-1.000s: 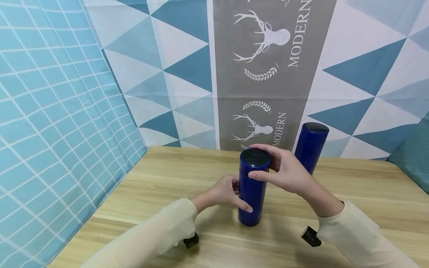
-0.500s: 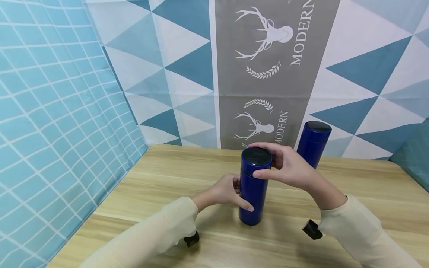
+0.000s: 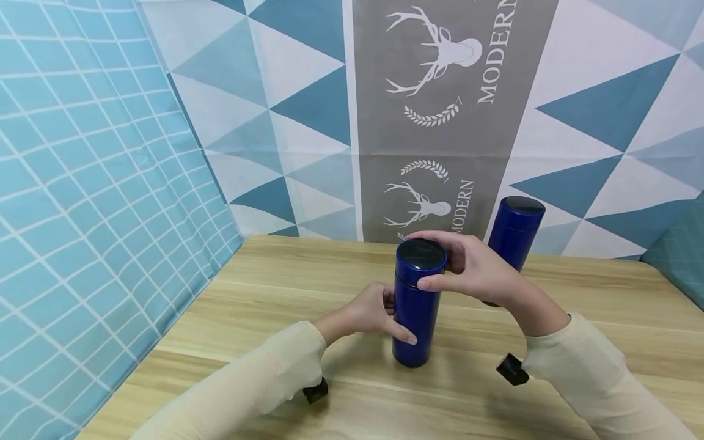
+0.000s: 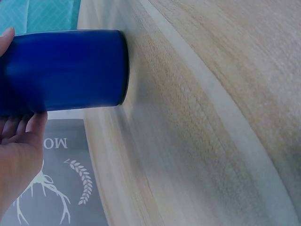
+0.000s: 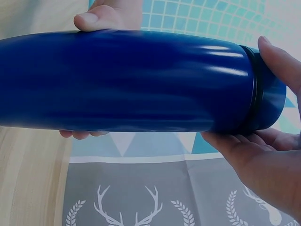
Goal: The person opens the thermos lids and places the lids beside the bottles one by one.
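A blue thermos bottle (image 3: 414, 321) stands upright on the wooden table, held by both hands. My left hand (image 3: 370, 313) grips its lower body from the left, thumb across the front. At the top, my right hand (image 3: 480, 270) holds the blue lid (image 3: 420, 253) with its dark, glossy top, thumb in front and fingers behind. In the right wrist view a dark ring shows between the lid (image 5: 273, 96) and the body (image 5: 141, 82). The left wrist view shows the bottle's base (image 4: 123, 68) close to the tabletop.
A second blue thermos bottle (image 3: 514, 235) stands behind my right hand, partly hidden by it. The wooden table (image 3: 275, 287) meets a patterned cloth backdrop (image 3: 308, 122) at the back and a blue grid cloth (image 3: 82, 183) on the left.
My right thumb has shifted slightly to the right across the lid's front, and the dark seam beside it shows more. The left hand keeps its grip. The head view has shifted slightly.
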The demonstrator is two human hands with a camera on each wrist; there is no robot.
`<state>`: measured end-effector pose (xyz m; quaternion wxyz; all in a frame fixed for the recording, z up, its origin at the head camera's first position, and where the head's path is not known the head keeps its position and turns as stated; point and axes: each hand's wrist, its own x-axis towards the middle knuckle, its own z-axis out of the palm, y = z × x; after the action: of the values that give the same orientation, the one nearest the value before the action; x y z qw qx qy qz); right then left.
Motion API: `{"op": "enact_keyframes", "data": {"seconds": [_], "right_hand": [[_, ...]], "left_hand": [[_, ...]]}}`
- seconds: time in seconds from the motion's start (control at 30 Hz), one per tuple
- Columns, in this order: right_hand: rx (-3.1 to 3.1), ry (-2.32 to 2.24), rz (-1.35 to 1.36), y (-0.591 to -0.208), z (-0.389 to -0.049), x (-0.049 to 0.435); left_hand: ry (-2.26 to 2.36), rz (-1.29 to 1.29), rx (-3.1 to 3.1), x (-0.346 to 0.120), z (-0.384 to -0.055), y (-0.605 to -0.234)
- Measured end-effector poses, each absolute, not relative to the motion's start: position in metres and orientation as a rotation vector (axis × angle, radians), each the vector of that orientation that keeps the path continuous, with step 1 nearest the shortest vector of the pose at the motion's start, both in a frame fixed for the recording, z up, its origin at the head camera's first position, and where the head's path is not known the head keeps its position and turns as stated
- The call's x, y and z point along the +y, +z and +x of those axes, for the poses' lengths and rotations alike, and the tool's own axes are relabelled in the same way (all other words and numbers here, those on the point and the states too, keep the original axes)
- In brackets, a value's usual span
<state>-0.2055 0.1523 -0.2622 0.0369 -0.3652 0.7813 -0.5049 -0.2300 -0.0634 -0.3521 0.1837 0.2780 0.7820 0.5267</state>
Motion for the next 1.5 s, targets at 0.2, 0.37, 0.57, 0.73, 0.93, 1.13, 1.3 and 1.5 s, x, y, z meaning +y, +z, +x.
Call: {"op": "enact_keyframes", "data": {"seconds": [0.2,0.37,0.57,0.73,0.93,1.13,1.3,1.5], "right_hand": [[2.38,-1.541,-1.136,-0.262,-0.206,0.151],[2.353,-1.529,-1.167,-0.262,-0.208,0.151],[2.348,-1.511,-1.202,-0.259,-0.21,0.155],[2.34,-1.489,-1.204,-0.258,-0.212,0.156],[2.345,-1.451,-1.205,-0.257,-0.213,0.156],[2.338,-1.432,-1.203,-0.255,-0.215,0.158],[2.293,-1.429,-1.229,-0.254,-0.218,0.159],[2.241,-1.403,-1.294,-0.256,-0.224,0.161]], "left_hand": [[1.492,0.786,2.196,-0.065,-0.23,-0.353],[1.484,0.785,2.2,-0.065,-0.23,-0.355],[1.48,0.787,2.221,-0.063,-0.231,-0.355],[1.482,0.798,2.212,-0.063,-0.231,-0.354],[1.489,0.805,2.21,-0.064,-0.231,-0.354],[1.49,0.799,2.218,-0.063,-0.232,-0.354],[1.5,0.788,2.208,-0.063,-0.232,-0.355],[1.474,0.797,2.202,-0.064,-0.233,-0.354]]}}
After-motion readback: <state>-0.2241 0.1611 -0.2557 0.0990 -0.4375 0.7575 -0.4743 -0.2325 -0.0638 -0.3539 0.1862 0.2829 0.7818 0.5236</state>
